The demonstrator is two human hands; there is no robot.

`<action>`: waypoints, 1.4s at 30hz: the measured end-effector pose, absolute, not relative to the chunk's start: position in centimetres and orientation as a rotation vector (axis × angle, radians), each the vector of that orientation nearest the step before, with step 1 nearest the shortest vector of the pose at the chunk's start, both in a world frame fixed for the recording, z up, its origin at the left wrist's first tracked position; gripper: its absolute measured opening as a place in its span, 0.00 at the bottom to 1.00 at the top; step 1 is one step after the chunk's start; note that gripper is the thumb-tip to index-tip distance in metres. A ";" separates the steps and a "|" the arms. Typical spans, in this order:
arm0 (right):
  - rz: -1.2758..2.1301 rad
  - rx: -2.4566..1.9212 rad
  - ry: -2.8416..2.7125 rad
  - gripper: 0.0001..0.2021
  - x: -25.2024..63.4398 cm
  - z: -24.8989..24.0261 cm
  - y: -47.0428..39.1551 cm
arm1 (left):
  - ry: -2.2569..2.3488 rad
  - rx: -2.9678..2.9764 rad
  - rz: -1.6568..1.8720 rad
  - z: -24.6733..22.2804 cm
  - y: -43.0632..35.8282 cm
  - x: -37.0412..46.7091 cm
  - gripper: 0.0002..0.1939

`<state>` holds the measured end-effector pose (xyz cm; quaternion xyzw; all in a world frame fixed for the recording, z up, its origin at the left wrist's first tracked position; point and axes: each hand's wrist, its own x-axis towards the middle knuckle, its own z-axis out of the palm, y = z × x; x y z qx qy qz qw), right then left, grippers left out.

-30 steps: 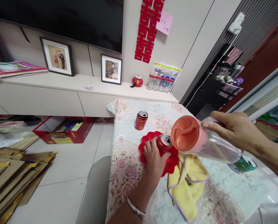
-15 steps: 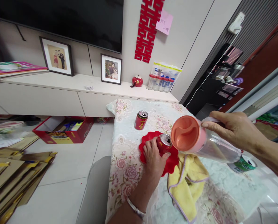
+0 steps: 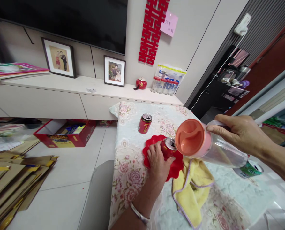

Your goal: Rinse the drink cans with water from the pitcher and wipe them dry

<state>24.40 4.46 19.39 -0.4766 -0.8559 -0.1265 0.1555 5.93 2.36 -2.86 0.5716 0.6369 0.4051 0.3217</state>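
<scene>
My left hand (image 3: 156, 161) is wrapped round an opened red drink can (image 3: 167, 148), which stands in a red scalloped plate (image 3: 147, 156). In my right hand (image 3: 240, 134) is the handle of a clear plastic pitcher (image 3: 225, 153) with a coral lid (image 3: 190, 137). The pitcher is tilted almost level, its lid end right beside the can's top. Whether liquid flows between them I cannot tell. A second opened red can (image 3: 145, 123) stands upright behind the plate. A yellow cloth (image 3: 192, 191) with a purple edge lies crumpled in front of the plate.
A green can (image 3: 250, 168) sits partly behind the pitcher's base. Floral cloth covers the table (image 3: 130, 172). Beyond it is a white cabinet (image 3: 108, 105) bearing photo frames, a red pot (image 3: 141, 83) and red-lidded jars (image 3: 163, 85). Flattened cardboard (image 3: 20, 182) and a red box (image 3: 68, 140) lie on the floor.
</scene>
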 end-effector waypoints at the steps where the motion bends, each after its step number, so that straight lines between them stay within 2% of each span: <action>1: -0.359 -1.366 -2.452 0.35 24.4 19.4 4.4 | 1.673 1.502 1.061 -2.8 2.3 5.9 0.37; 19: -0.400 -1.325 -2.456 0.31 25.8 18.8 4.7 | 1.671 1.493 1.051 -2.7 2.3 5.9 0.38; 42: -0.403 -1.344 -2.460 0.31 25.7 18.7 4.9 | 1.669 1.494 1.065 -2.7 2.3 5.8 0.38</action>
